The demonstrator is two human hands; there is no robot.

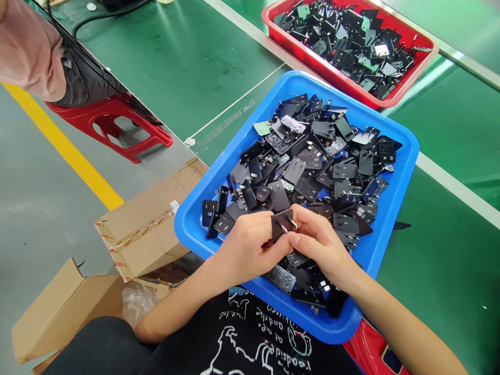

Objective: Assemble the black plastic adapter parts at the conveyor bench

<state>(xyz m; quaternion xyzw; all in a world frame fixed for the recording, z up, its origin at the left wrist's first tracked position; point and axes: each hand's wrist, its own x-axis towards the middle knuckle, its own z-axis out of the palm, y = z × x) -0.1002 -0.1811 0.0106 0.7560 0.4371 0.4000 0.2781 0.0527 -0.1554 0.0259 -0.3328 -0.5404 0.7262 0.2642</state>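
Note:
Between my two hands is a small black plug plate (282, 225) with two metal prongs facing up toward me. My left hand (250, 239) pinches its left side, thumb bent beneath the prongs. On the other side my right hand (322, 242) grips the lower right edge with thumb and fingers. Both hands are over a blue tray (394, 219), heaped with similar black plug plates, some showing pins, and a few green or silvery circuit boards (292, 124). What lies under my palms is hidden.
Behind the blue tray, a red tray (414, 86) holds more black pieces and boards. Cardboard boxes (144, 224) stand on the floor at left, with clear plastic (136, 302). A red stool (113, 125) carries another seated person (35, 57). Black cables (89, 23) cross the green table.

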